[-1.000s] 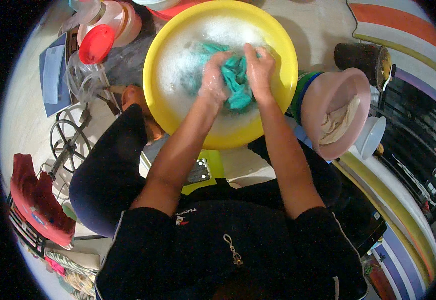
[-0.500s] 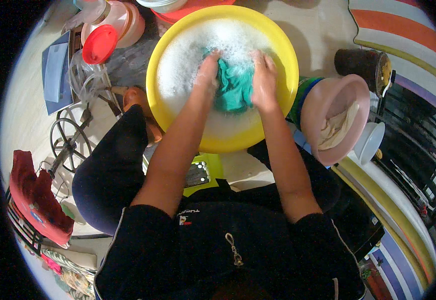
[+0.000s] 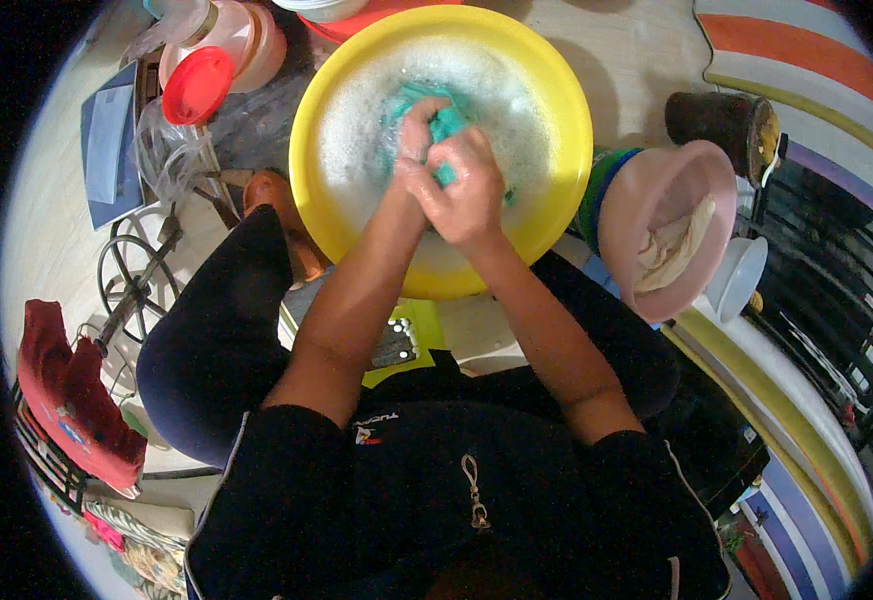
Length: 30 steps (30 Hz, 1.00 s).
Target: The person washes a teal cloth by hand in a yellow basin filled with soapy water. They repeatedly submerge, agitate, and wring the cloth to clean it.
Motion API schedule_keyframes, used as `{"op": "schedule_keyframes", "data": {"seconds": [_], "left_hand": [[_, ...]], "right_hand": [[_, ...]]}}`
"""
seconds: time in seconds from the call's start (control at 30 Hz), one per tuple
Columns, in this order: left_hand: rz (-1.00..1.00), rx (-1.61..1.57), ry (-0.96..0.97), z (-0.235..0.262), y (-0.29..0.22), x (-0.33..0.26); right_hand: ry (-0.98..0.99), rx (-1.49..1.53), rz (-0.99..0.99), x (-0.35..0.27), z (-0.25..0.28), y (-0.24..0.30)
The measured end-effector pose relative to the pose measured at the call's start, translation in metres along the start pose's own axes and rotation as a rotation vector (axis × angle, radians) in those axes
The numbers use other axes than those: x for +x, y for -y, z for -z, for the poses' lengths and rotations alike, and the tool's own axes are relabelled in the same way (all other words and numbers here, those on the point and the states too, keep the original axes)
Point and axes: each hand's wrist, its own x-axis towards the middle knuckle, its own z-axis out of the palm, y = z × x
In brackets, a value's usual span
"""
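Closer together than before, my left hand (image 3: 417,135) and right hand (image 3: 466,188) are pressing together, clutching bunched, wet green cloth (image 3: 448,123) amid frothy suds (image 3: 351,140) in a round yellow basin (image 3: 305,150).

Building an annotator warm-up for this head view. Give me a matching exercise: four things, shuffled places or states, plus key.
Things
1. green cloth
2. yellow basin
3. pink tub
4. dark red cloth

Places or states
A. at the far left of the view
B. gripped between the left hand and right hand
C. to the right of the basin, with a cream cloth inside
D. holding white suds

Pairs: 1-B, 2-D, 3-C, 4-A
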Motion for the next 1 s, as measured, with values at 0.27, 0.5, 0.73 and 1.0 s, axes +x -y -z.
{"op": "schedule_keyframes", "data": {"seconds": [0.27,0.5,0.73,1.0], "left_hand": [[0.417,-0.566,-0.132,-0.043,-0.061,-0.023],[0.39,-0.536,0.075,-0.053,-0.081,-0.062],[0.408,-0.243,0.289,-0.067,-0.112,-0.104],[0.167,0.72,0.558,-0.069,-0.17,-0.108]], "right_hand": [[0.004,0.087,-0.486,-0.007,0.051,-0.076],[0.334,-0.041,0.048,-0.015,0.078,0.003],[0.6,0.01,-0.196,0.011,0.107,0.009],[0.177,0.114,-0.06,0.017,0.147,0.063]]}}
